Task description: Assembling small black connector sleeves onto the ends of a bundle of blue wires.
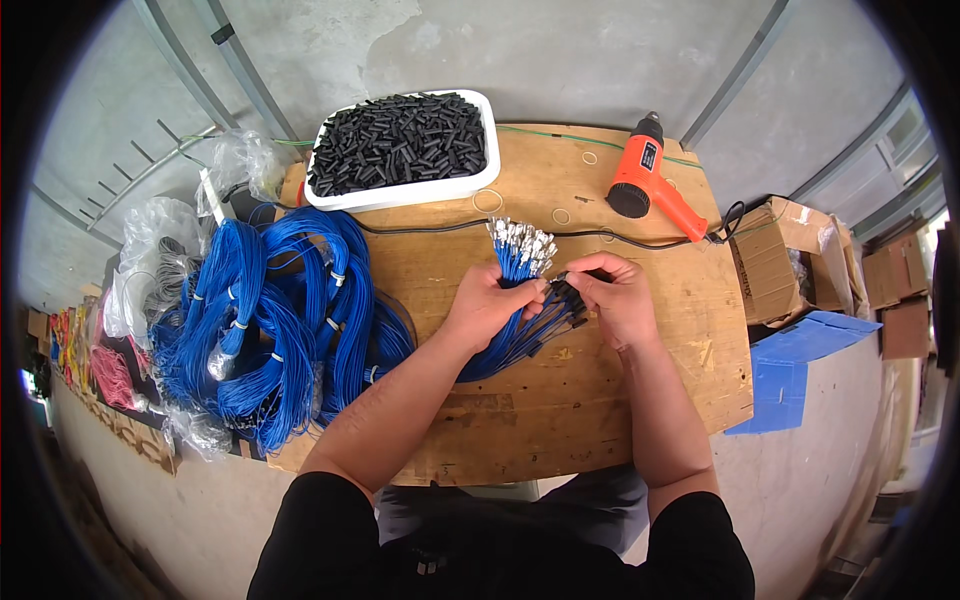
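My left hand (490, 306) is closed round a bundle of thin blue wires (487, 361) over the middle of the table. Silver metal terminals (524, 243) fan out at the bundle's far end, beyond my fingers. My right hand (618, 302) is beside it, thumb and forefinger pinched on a small black sleeve close to my left fingertips. Most of that sleeve is hidden by the fingers. Between and below the hands, several wire ends carry black sleeves (574, 308). The bundle's lower part runs left under my left forearm.
Large coils of blue wire (262, 375) cover the table's left side. A white tray (420, 194) of short black tubes stands at the back. An orange heat gun (640, 172) lies back right, its black cord crossing behind my hands. Right of the table is a cardboard box (768, 268).
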The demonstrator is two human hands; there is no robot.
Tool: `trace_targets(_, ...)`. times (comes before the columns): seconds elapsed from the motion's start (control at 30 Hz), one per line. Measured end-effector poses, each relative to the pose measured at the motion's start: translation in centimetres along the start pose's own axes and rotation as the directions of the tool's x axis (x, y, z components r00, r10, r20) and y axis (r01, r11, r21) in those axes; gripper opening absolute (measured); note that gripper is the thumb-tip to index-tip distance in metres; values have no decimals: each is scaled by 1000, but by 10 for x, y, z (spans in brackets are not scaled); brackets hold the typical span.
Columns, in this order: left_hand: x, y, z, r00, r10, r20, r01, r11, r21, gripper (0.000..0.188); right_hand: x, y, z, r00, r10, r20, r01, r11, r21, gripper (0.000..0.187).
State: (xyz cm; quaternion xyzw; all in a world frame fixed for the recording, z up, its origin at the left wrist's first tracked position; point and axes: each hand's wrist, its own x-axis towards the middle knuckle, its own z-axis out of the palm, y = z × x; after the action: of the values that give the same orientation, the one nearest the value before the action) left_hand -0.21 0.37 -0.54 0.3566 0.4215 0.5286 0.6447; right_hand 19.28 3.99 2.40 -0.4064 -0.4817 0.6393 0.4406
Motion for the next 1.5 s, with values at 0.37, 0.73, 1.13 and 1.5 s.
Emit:
trace_targets(0.37,1,-1,1,998,55,28,-56,997,60,8,5,-3,-14,980,164,113,-187,951,245,18)
trace_targets(0.73,1,-1,1,998,50,36,-53,993,110,7,6,1,-12,955,235,181,-279,918,281,16)
trace_targets(1.13,0,-3,1,997,60,46,-65,991,115,9,9,-1,-21,971,179,161,-226,910,348,14)
trace_targets(1.5,1,0,0,999,32,-3,-32,988,149,14,-14,-26,-9,896,106,430,16,963,-270,10)
